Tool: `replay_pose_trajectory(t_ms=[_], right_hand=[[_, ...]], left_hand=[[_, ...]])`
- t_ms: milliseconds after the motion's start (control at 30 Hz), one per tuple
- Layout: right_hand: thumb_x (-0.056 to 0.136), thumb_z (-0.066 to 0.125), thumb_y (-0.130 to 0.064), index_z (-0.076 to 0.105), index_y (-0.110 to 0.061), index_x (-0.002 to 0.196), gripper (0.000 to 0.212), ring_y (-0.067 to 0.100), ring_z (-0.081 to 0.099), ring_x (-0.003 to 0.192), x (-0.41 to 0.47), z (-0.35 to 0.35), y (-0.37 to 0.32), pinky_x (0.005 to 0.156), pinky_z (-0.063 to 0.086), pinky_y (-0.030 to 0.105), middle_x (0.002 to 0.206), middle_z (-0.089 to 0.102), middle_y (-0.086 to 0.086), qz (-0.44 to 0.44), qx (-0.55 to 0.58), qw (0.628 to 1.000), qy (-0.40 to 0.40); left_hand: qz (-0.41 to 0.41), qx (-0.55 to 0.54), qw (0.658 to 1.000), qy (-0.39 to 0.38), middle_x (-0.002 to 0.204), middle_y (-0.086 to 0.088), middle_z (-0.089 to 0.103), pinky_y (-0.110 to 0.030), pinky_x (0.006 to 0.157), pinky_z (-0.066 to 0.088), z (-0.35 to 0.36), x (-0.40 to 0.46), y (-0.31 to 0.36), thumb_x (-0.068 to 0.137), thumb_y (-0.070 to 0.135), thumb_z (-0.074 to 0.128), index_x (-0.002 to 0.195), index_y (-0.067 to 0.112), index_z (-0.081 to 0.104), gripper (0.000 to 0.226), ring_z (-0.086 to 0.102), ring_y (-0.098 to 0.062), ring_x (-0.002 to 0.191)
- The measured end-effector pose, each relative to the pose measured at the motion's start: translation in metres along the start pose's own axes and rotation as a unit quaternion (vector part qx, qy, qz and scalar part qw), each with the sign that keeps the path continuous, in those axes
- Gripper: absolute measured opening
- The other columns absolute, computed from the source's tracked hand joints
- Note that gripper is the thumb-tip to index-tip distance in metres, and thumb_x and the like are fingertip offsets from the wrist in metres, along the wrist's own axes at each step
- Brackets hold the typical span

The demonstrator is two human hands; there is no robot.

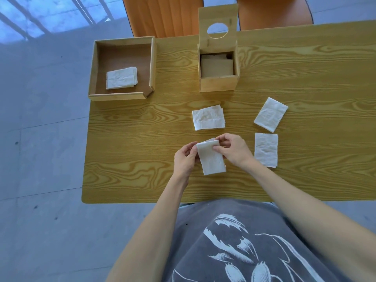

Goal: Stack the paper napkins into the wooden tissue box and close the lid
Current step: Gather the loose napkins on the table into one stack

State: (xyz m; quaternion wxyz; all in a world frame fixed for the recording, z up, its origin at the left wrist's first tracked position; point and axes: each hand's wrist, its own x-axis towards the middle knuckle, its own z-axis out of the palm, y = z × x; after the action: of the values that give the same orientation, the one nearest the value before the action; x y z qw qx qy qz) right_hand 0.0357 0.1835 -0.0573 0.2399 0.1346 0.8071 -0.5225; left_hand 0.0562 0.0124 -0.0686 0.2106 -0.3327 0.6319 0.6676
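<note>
A folded white napkin (pixel 211 159) is held at its far edge by both hands, low over the table's near middle. My left hand (pixel 185 159) pinches its left corner and my right hand (pixel 234 149) pinches its right corner. Three more folded napkins lie on the table: one in the middle (pixel 209 117), one at the right (pixel 270 114), one beside my right hand (pixel 266 150). The wooden tissue box (pixel 218 83) stands at the far middle, its lid (pixel 218 19) with an oval hole tilted up. Folded napkins lie inside the box.
A shallow wooden tray (pixel 122 96) stands at the far left of the wooden table (pixel 132 149), with a small stack of napkins (pixel 121 77) in it. Two orange chairs (pixel 162 15) stand behind the table. The table's left edge lies just past the tray.
</note>
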Motion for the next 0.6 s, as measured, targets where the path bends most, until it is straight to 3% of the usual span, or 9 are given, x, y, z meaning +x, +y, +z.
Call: replay_pose_trajectory(t_ms=[133, 267, 433, 600], right_hand=[[0.085, 0.076, -0.024, 0.071, -0.019, 0.097, 0.014, 0.013, 0.067, 0.086, 0.004, 0.006, 0.002, 0.075, 0.055, 0.029, 0.09, 0.071, -0.006, -0.043, -0.102, 0.993, 0.041], [0.083, 0.076, -0.034, 0.068, -0.023, 0.112, 0.032, 0.016, 0.06, 0.098, 0.011, 0.004, 0.004, 0.075, 0.053, 0.034, 0.102, 0.067, -0.004, -0.113, -0.264, 0.954, 0.082], [0.092, 0.066, -0.025, 0.065, -0.015, 0.125, 0.034, 0.026, 0.054, 0.114, 0.044, -0.013, -0.023, 0.087, 0.053, 0.04, 0.124, 0.064, 0.006, -0.19, -0.337, 0.918, 0.089], [0.095, 0.059, -0.027, 0.055, -0.014, 0.136, 0.044, 0.03, 0.046, 0.125, 0.083, -0.016, -0.056, 0.1, 0.04, 0.043, 0.139, 0.055, 0.008, -0.191, -0.433, 0.881, 0.017]], left_hand=[[0.004, -0.003, 1.0, -0.006, 0.113, -0.013, 0.072, -0.026, 0.077, 0.057, 0.001, 0.0, -0.001, 0.097, 0.02, 0.062, 0.131, 0.009, 0.058, 0.036, 0.069, -0.02, 0.096], [0.026, 0.012, 1.0, -0.001, 0.11, -0.013, 0.072, -0.032, 0.083, 0.057, 0.004, -0.002, -0.007, 0.088, 0.01, 0.071, 0.133, 0.015, 0.054, 0.049, 0.068, -0.025, 0.103], [0.018, -0.003, 0.999, 0.031, 0.109, -0.01, 0.071, -0.03, 0.082, 0.056, 0.007, 0.001, -0.008, 0.09, 0.006, 0.068, 0.124, 0.013, 0.063, 0.035, 0.065, -0.02, 0.097], [-0.01, -0.078, 0.995, 0.055, 0.098, -0.004, 0.073, -0.036, 0.092, 0.053, 0.004, 0.002, -0.007, 0.09, 0.007, 0.068, 0.103, 0.019, 0.07, 0.018, 0.065, -0.018, 0.093]])
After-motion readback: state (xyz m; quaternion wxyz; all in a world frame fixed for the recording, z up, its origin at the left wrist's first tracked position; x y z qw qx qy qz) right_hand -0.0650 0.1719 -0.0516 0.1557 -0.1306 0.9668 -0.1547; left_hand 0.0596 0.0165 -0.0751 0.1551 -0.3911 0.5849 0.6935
